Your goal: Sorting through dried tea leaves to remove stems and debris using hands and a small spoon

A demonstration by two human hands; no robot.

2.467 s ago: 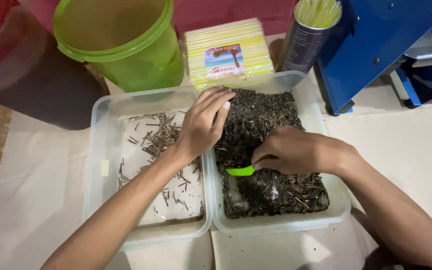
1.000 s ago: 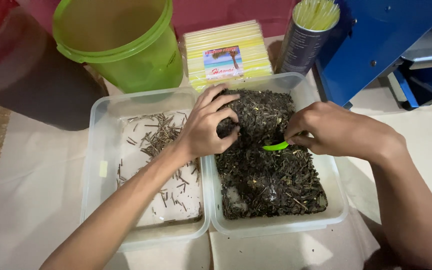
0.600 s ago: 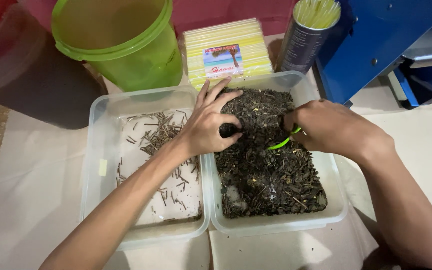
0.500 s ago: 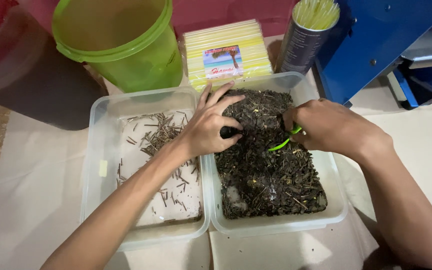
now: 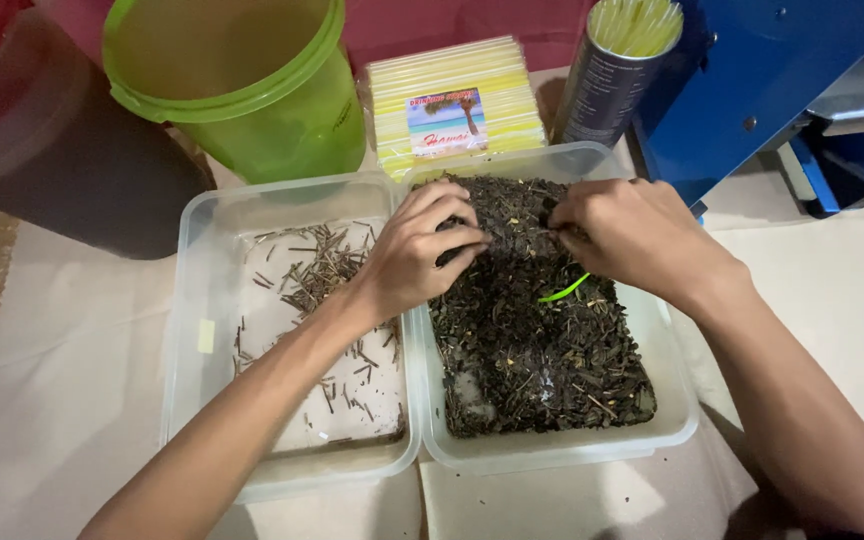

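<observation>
Behind the containers we see a green bucket (image 5: pixel 237 85) beside a yellow pack of straws (image 5: pixel 452 100). Right of that stands a dark tin of straws (image 5: pixel 614 70), touching a blue machine (image 5: pixel 772 80).

Pale beige cloth (image 5: pixel 72 400) covers surface; blue metal machine frame (image 5: pixel 752 90) top right; dim, warm light.

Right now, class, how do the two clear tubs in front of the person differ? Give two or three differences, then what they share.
The left tub holds a thin scatter of pale sticks, its bottom largely bare; the right tub is piled with dark leafy bits. Both hands work in the right tub, the left hand reaching over from the left tub's side. Both are clear rectangular plastic tubs, side by side.
</observation>
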